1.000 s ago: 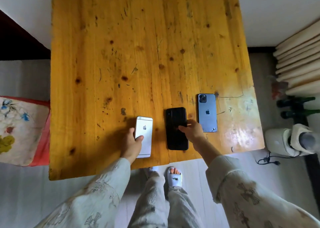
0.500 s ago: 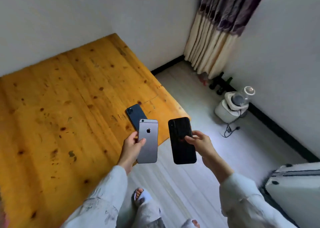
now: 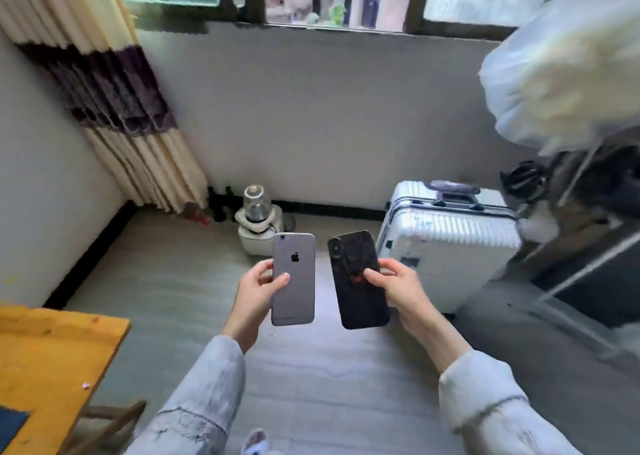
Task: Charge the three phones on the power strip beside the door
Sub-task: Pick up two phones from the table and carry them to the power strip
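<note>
The bench [image 3: 52, 357] sits at 8 o'clock; neither door nor power strip is in view, so their bearing from the hands cannot be told. Two phones are visible, one per hand; a third is not identifiable. The left hand [image 3: 254, 290] clasps the grey phone [image 3: 294, 278], the right hand [image 3: 403, 290] the black phone [image 3: 356, 278]. Long axes point toward 12 o'clock, side by side and apart.

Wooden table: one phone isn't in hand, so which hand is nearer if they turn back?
Left, probably. The wooden table lies beside the left hand; both hands hold phones, and the right hand is farther away.
</note>
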`<action>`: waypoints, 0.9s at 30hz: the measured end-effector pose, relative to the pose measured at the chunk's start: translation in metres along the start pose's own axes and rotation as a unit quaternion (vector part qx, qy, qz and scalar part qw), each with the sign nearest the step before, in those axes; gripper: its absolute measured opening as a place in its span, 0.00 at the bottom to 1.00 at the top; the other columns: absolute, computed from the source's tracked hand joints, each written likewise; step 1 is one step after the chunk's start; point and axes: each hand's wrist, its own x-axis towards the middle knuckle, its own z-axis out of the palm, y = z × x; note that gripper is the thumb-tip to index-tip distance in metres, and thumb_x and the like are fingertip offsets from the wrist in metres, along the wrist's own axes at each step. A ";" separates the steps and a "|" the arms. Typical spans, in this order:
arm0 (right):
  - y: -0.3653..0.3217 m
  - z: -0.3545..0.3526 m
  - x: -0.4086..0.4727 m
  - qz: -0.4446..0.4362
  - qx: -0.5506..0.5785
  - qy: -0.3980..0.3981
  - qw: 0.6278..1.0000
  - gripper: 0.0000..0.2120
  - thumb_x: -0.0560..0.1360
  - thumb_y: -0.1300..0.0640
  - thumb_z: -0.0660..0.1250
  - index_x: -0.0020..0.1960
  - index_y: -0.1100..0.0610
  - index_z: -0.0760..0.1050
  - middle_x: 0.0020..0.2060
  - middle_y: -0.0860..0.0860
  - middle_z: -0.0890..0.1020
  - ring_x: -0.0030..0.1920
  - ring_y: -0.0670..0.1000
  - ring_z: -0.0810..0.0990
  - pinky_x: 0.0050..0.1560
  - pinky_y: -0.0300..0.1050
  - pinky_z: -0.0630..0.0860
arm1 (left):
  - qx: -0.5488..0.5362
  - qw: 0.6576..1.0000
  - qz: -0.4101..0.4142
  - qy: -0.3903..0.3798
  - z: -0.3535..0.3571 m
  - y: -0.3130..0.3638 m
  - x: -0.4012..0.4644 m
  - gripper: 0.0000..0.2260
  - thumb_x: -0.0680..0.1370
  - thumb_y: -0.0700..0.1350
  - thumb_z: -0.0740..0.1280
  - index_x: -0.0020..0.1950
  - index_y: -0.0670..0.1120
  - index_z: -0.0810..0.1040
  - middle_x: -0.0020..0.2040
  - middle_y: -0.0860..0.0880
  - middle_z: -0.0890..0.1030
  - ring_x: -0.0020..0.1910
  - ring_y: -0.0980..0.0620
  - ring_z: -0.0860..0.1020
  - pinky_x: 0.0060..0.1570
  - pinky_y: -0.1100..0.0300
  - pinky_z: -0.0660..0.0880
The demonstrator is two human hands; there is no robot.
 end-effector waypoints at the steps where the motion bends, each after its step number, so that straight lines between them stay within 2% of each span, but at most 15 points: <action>1: 0.001 -0.028 0.000 -0.002 0.017 0.029 0.999 0.04 0.73 0.63 0.66 0.46 0.56 0.77 0.41 0.55 0.81 0.39 0.51 0.79 0.35 0.40 0.74 | 0.009 1.000 0.000 -0.030 0.027 0.005 0.006 0.09 0.74 0.35 0.65 0.48 0.49 0.76 0.39 0.50 0.81 0.34 0.57 0.79 0.32 0.63 0.74; 4: 0.004 -0.109 -0.001 -0.004 0.067 0.120 0.990 0.06 0.74 0.64 0.65 0.51 0.60 0.76 0.42 0.56 0.80 0.42 0.53 0.79 0.39 0.41 0.77 | 0.039 0.992 0.002 -0.119 0.113 0.019 0.027 0.10 0.74 0.35 0.65 0.54 0.44 0.76 0.41 0.47 0.81 0.38 0.53 0.78 0.35 0.60 0.73; 7: 0.009 -0.186 -0.001 -0.008 0.107 0.217 0.970 0.09 0.74 0.65 0.65 0.54 0.64 0.75 0.44 0.57 0.79 0.46 0.55 0.78 0.43 0.44 0.76 | 0.065 0.978 0.001 -0.197 0.201 0.029 0.049 0.08 0.74 0.36 0.65 0.51 0.46 0.77 0.42 0.46 0.82 0.38 0.52 0.79 0.36 0.60 0.73; 11: 0.018 -0.284 0.004 -0.001 0.145 0.335 0.931 0.09 0.74 0.65 0.65 0.54 0.64 0.75 0.50 0.59 0.79 0.50 0.55 0.78 0.49 0.47 0.76 | 0.103 0.947 0.003 -0.305 0.323 0.036 0.076 0.07 0.74 0.38 0.65 0.47 0.49 0.78 0.39 0.50 0.84 0.36 0.53 0.80 0.36 0.60 0.74; 14: 0.021 -0.354 0.013 -0.005 0.167 0.410 0.897 0.09 0.74 0.66 0.65 0.54 0.65 0.75 0.48 0.59 0.79 0.48 0.55 0.77 0.48 0.47 0.75 | 0.120 0.919 0.007 -0.375 0.418 0.038 0.095 0.07 0.75 0.38 0.65 0.45 0.50 0.78 0.35 0.53 0.84 0.35 0.56 0.80 0.36 0.61 0.74; 19: 0.028 -0.450 0.008 0.005 0.209 0.512 0.833 0.10 0.73 0.67 0.65 0.53 0.69 0.75 0.46 0.60 0.79 0.47 0.55 0.76 0.52 0.51 0.73 | 0.148 0.873 -0.002 -0.465 0.560 0.042 0.103 0.07 0.75 0.38 0.64 0.47 0.49 0.78 0.42 0.47 0.82 0.40 0.51 0.79 0.39 0.57 0.74; 24: 0.049 -0.530 -0.029 0.011 0.260 0.601 0.756 0.08 0.72 0.67 0.66 0.51 0.66 0.76 0.46 0.59 0.80 0.46 0.54 0.77 0.52 0.50 0.73 | 0.189 0.815 -0.018 -0.548 0.684 0.027 0.069 0.09 0.75 0.36 0.64 0.54 0.42 0.76 0.45 0.41 0.80 0.40 0.48 0.77 0.40 0.56 0.72; 27: 0.068 -0.579 -0.055 0.014 0.279 0.641 0.715 0.08 0.72 0.67 0.67 0.50 0.66 0.76 0.44 0.59 0.80 0.45 0.54 0.77 0.50 0.49 0.72 | 0.212 0.772 -0.028 -0.598 0.752 0.011 0.039 0.09 0.75 0.37 0.65 0.54 0.42 0.77 0.45 0.41 0.81 0.41 0.47 0.78 0.41 0.56 0.73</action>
